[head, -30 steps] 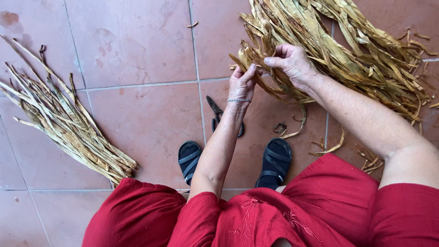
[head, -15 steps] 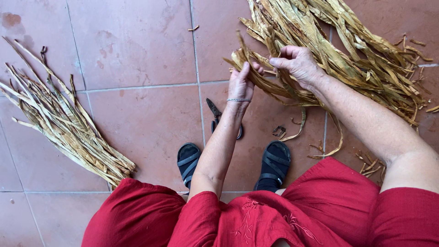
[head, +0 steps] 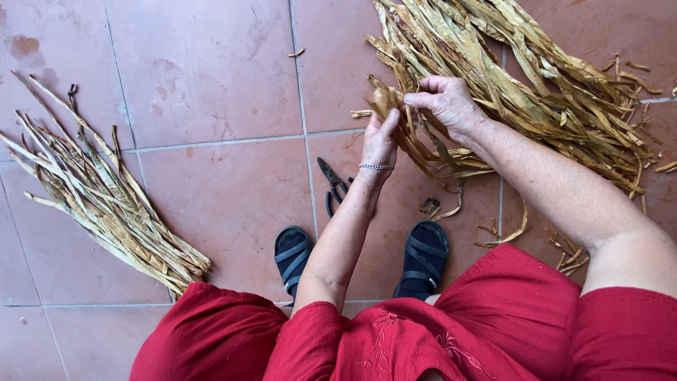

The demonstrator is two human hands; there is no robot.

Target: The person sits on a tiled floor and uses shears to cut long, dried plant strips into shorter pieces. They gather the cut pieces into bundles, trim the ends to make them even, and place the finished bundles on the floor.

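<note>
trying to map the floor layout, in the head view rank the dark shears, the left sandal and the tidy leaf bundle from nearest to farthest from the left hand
From the left hand:
1. Dark shears, on the tile just below the hand.
2. Left sandal, lower, by the red skirt.
3. Tidy leaf bundle, far off at the left of the floor.

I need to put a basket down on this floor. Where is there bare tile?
Bare tile lies between the left bundle and the scissors, and above toward the top edge. Crowded: right side, under the big leaf pile, scraps, both hands and feet.
</note>
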